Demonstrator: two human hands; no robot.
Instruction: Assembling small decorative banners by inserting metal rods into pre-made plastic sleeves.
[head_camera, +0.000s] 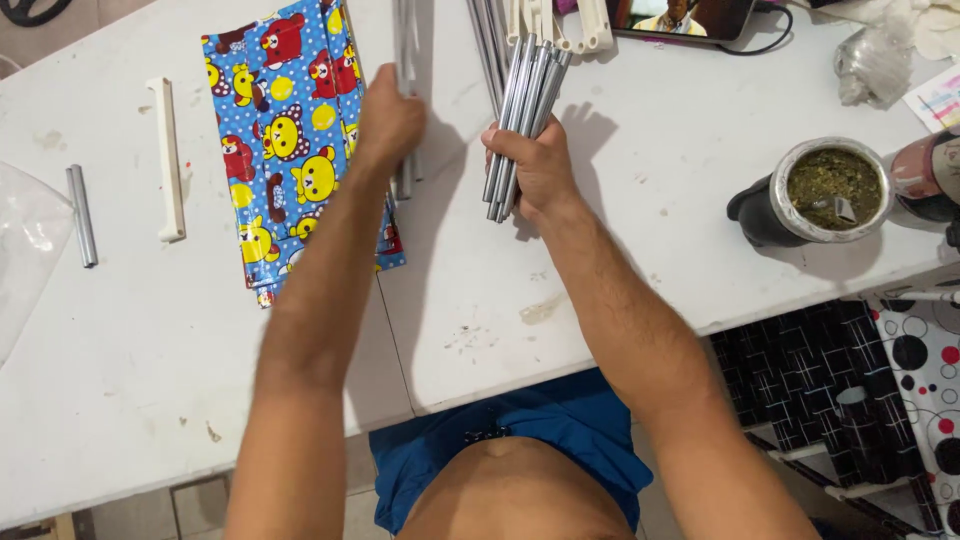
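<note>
Tubes being gathered at a white table, bundle part-built

Right hand (535, 165) fingers wrapped tight round a bundle of grey metal tubes (522, 115), upright on the white table (640, 260); left hand (388, 120) blurred, fingers curled on more tubes (404, 60) beside the cartoon-print sheet (285, 140). Further tubes and a short tube (82, 215) remain loose; white handle (168, 160) unused, so gathering looks roughly midway

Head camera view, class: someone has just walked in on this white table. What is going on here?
A person stands at a white table, working with grey metal tubes. The right hand grips a bundle of tubes, held at a slant above the tabletop. The left hand is closed on one or two separate tubes beside a folded blue cartoon-print sheet. One short tube and a white plastic bar lie to the left; a cup of green herb tea stands to the right.
</note>
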